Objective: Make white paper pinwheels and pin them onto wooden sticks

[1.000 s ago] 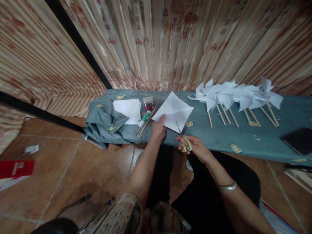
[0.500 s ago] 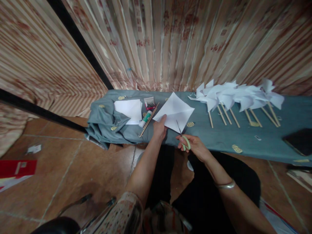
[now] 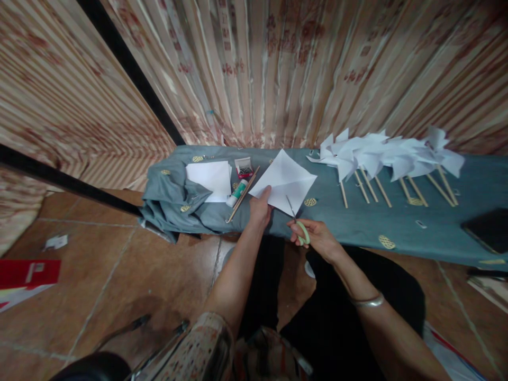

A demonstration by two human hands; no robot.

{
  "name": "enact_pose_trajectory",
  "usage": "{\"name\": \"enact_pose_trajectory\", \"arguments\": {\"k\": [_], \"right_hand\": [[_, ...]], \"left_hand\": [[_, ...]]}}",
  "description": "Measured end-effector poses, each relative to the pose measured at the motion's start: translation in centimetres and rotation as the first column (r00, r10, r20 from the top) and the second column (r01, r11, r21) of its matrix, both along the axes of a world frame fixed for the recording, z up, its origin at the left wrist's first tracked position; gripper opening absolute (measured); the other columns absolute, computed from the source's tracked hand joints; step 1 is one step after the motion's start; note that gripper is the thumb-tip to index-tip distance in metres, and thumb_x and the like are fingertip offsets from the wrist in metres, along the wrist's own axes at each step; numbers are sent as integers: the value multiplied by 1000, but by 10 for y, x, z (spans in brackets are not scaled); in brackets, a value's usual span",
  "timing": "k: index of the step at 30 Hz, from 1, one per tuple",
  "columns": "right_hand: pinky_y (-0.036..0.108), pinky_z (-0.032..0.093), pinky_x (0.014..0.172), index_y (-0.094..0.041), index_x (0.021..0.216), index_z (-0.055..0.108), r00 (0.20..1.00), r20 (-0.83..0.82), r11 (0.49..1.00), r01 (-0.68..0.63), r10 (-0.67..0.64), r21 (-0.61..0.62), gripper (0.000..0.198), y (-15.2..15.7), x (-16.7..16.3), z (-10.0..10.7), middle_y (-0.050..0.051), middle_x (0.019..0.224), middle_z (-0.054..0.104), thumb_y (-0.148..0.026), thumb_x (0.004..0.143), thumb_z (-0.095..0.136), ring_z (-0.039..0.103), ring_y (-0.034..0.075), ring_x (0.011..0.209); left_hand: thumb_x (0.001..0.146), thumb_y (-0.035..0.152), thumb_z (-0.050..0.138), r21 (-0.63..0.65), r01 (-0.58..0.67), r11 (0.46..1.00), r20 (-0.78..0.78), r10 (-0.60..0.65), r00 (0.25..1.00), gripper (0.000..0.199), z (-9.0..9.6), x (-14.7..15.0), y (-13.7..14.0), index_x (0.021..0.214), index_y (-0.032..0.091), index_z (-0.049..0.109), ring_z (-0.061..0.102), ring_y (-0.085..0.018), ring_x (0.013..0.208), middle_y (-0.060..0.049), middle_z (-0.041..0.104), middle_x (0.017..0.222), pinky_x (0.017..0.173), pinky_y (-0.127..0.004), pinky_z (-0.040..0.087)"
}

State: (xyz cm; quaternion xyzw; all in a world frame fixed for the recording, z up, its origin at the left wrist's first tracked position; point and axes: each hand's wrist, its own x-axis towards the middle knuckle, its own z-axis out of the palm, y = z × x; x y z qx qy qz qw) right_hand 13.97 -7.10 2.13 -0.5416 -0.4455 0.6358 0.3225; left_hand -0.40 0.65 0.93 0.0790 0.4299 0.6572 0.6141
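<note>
My left hand (image 3: 261,207) pinches the left part of a white square sheet of paper (image 3: 284,177), thumb on top and fingers hidden underneath. The sheet is turned like a diamond and shows faint crease lines. In my right hand (image 3: 315,235) is a pair of scissors (image 3: 303,233) with pale green handles. Their blades are at the sheet's near corner, one lying over the paper and pointing toward its middle. Left of the sheet lie wooden sticks (image 3: 248,186), a green and white glue stick (image 3: 237,193) and a small red open box (image 3: 243,167) of tiny dark metal pieces.
Several white paper pinwheels (image 3: 381,153) on wooden sticks lie along the right of the cloth-covered bench (image 3: 357,227). A stack of white paper (image 3: 214,177) lies on the left, partly under rumpled cloth. A dark phone-like object (image 3: 488,230) sits far right. Patterned curtains (image 3: 254,69) hang behind.
Almost nothing differs. Both hands, the sheet and the scissors hold nearly the same position, with only a very slight shift of the view.
</note>
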Motion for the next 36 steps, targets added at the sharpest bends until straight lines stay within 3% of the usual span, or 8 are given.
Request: {"name": "enact_pose_trajectory", "arguments": {"k": [10, 18, 29, 36], "right_hand": [[21, 34, 43, -18, 81, 64, 999, -43, 1000, 26, -26, 4, 55, 2, 0, 4, 1, 60, 68, -62, 55, 86, 55, 10, 50], [21, 35, 43, -20, 76, 59, 999, -37, 999, 22, -21, 30, 56, 7, -2, 2, 1, 60, 68, -65, 56, 84, 56, 11, 50], [20, 33, 40, -19, 74, 58, 997, -46, 998, 59, -58, 22, 57, 6, -5, 2, 0, 56, 66, -63, 51, 86, 53, 9, 47], [20, 34, 41, -19, 73, 58, 998, -33, 998, 54, -53, 27, 56, 6, -6, 7, 1, 58, 67, -65, 53, 84, 54, 10, 49]], "left_hand": [[80, 10, 71, 13, 29, 999, -16, -29, 999, 12, -2, 0, -1, 92, 13, 71, 74, -21, 96, -7, 78, 92, 96, -36, 56], [71, 14, 80, -4, 54, 999, -3, -54, 999, 23, -3, -1, -1, 92, 13, 71, 70, -27, 110, -10, 78, 96, 100, -41, 55], [76, 12, 75, -2, 46, 999, -6, -46, 999, 14, -3, -2, -2, 89, 14, 70, 72, -24, 99, -7, 77, 89, 95, -38, 57], [73, 13, 78, 9, 68, 998, -9, -68, 998, 17, -3, -2, -3, 89, 13, 71, 72, -26, 104, -8, 77, 91, 98, -40, 55]]}}
